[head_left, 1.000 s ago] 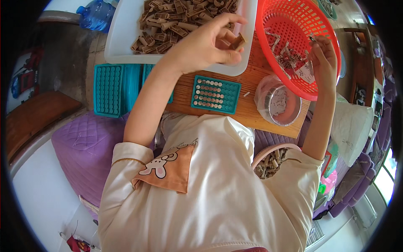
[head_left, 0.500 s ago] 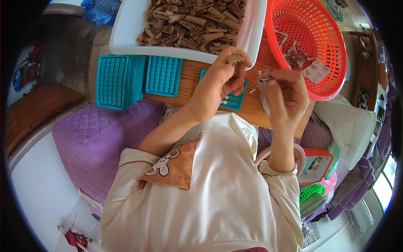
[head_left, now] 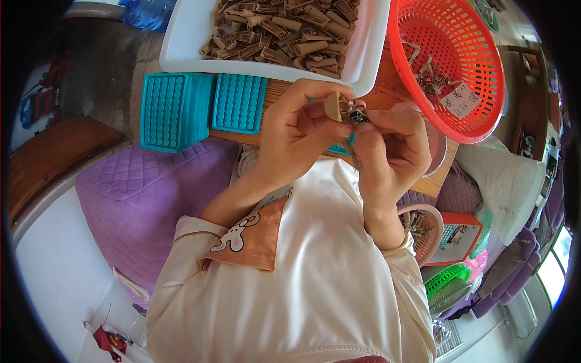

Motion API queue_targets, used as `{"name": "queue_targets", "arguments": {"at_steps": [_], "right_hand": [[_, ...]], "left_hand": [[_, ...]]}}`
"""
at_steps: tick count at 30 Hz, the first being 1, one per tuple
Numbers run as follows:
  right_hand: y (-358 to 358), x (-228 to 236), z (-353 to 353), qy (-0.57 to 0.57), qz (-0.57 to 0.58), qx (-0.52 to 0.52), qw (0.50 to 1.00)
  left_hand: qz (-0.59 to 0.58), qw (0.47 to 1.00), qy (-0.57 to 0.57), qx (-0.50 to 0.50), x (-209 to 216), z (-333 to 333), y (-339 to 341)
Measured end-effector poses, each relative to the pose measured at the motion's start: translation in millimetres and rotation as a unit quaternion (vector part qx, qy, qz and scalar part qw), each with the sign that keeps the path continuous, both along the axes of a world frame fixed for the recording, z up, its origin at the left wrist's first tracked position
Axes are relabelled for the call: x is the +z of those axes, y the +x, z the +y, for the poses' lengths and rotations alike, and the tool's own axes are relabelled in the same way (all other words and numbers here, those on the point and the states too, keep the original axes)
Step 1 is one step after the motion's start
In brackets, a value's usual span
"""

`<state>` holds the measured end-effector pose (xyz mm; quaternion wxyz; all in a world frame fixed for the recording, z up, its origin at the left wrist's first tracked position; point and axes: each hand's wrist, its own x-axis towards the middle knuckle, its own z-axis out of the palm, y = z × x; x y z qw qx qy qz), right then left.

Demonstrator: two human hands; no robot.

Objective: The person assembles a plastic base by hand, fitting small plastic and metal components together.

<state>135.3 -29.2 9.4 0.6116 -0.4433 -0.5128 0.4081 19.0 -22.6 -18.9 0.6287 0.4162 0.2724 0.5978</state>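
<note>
Both hands meet over the near edge of the wooden table. In my left hand [head_left: 301,130] is a tan plastic shell [head_left: 333,106] with a rounded end, pinched between thumb and fingers. My right hand [head_left: 396,145] is closed on a small circuit board [head_left: 358,115] with wires, its tip held against the shell's opening. Whether the board sits inside the shell, I cannot tell. Behind the hands stands a white tub [head_left: 266,68] heaped with similar tan shells [head_left: 278,36]. A small teal tray [head_left: 340,149] is mostly hidden beneath my hands.
Teal trays with round cups [head_left: 164,112] stand stacked at the left, another teal tray [head_left: 240,103] beside them. A red basket [head_left: 448,118] with wired parts and a paper label is at the right. Below it are a pink basket [head_left: 431,224] and a purple quilted seat cover [head_left: 151,199] lies left.
My right hand has moved left, bringing the circuit board up to the tan shell. My left hand has turned the shell toward it. The pink basket at the right shows more.
</note>
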Motion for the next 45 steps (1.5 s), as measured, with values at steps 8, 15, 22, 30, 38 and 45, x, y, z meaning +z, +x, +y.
{"name": "queue_targets", "arguments": {"at_steps": [8,15,22,30,38,45], "right_hand": [[1,0,-5,0.031,-0.144,-0.029,0.989],[4,-1,1,0.070,-0.262,0.058,0.961],[0,-12,0,0.101,-0.267,0.027,0.958],[2,-17,3,0.137,-0.305,0.028,0.942],[4,-22,4,0.120,-0.298,0.022,0.947],[4,-26,-6,0.005,-0.177,0.042,0.983]], "left_hand": [[0.063,0.997,-0.013,-0.035,1,1,-5],[-0.062,0.987,-0.136,-0.052,2,-7,-6],[-0.043,0.990,-0.123,-0.047,3,-4,-9],[0.005,0.994,-0.110,-0.019,5,-2,-10],[0.046,0.987,-0.145,-0.044,4,0,-15],[0.014,0.988,-0.153,-0.010,6,-2,-9]]}}
